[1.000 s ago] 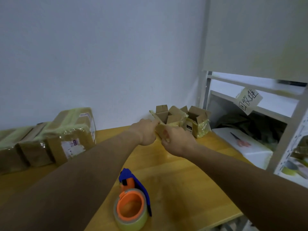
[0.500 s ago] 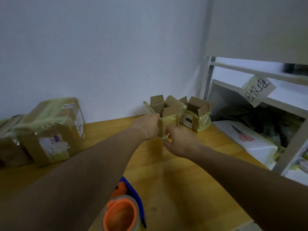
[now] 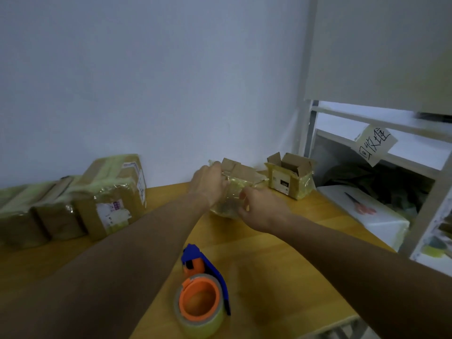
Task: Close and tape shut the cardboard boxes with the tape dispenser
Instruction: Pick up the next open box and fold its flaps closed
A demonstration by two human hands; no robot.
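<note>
Gripped far on the yellow wooden table (image 3: 281, 265) by left hand (image 3: 208, 183) and right hand (image 3: 259, 209), fingers curled round it: a small open-flapped brown cardboard box (image 3: 241, 177) in slick yellowish tape. Judged liable to slip or crumple if squeezed. Dragged nearer than a second before; blue-and-orange tape dispenser (image 3: 203, 289) left untouched, near.

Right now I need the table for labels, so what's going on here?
A person is holding a small open cardboard box with both hands: the left hand grips its left side and the right hand holds its near right side. Its flaps stand up, untaped. The tape dispenser lies unused on the table. A second open box waits beside it, and taped boxes sit at the left.
</note>
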